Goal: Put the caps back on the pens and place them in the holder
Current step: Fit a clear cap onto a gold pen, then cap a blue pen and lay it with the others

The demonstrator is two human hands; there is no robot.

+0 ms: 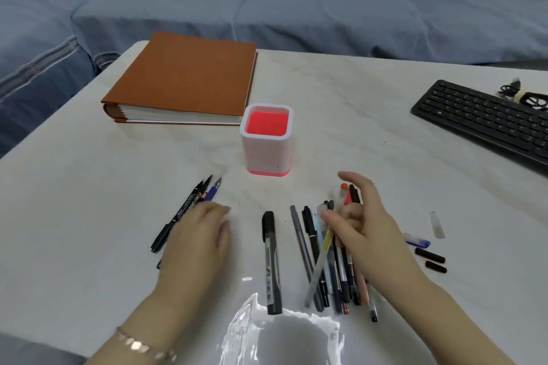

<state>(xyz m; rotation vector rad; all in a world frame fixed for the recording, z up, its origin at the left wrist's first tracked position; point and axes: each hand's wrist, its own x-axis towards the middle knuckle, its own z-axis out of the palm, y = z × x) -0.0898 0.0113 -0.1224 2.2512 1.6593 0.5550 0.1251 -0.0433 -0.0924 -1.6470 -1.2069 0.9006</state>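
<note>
**Q:** How are the hands set, and for what purpose?

**A:** The left hand (198,234) is laid flat, fingers relaxed, across the near ends of the uncapped pens (192,201) at the left of the table (89,187). It is judged that they are steadied there against rolling. A yellow-tinted pen (321,255) is pinched between the thumb and curled fingers of the right hand (364,225), above the pile of pens (338,275) at the near right. The index finger is extended, clear of the grip.

**Q:** Where is the holder, and how is the stock sorted?

**A:** The holder (265,154) is stood upright beyond the hands, near the centre and well apart from both. No pen is seen in it. A black marker (271,258) is laid alone between the two groups. Loose caps (430,255) are placed to the right of the pile, presumably for easy reach by the right hand.

**Q:** What cannot be established?

**A:** The right hand is blurred, so the exact contact points are not resolved. The pile is partly covered by that hand, and it cannot be told which of its pens are capped. The near table surface is washed out by glare, and the keyboard (486,118) is cut off at the right.
</note>
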